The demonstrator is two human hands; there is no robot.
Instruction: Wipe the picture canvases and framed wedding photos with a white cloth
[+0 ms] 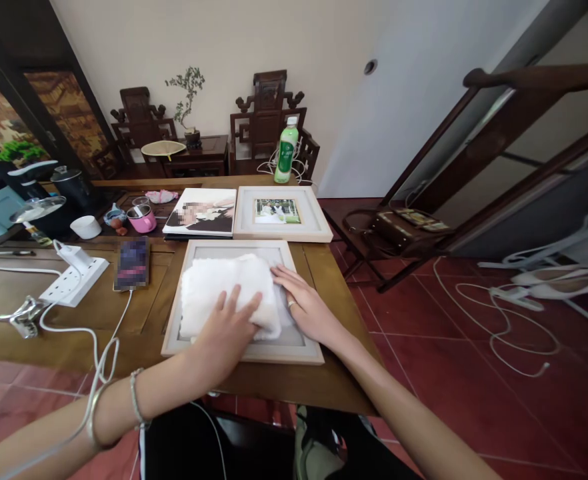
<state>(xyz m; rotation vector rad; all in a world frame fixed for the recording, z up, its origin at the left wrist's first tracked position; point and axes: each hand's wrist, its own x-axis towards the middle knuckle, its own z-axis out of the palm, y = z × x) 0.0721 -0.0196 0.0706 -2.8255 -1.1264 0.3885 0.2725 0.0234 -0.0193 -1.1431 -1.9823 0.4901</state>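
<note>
A folded white cloth (224, 283) lies on a pale-framed picture frame (294, 352) near the table's front edge. My left hand (229, 330) rests on the cloth with its fingers spread. At the cloth's right edge, my right hand (307, 300) lies with fingers stretched out, touching the cloth's side and the frame's face. What the frame holds is covered by the cloth and my hands.
Behind it lie another frame with a photo (277, 211) and a photo album (201, 212). A green bottle (287, 152) stands at the back. Left are a phone (131, 265), a power strip (74, 281), a pink cup (142, 219) and loose white cables.
</note>
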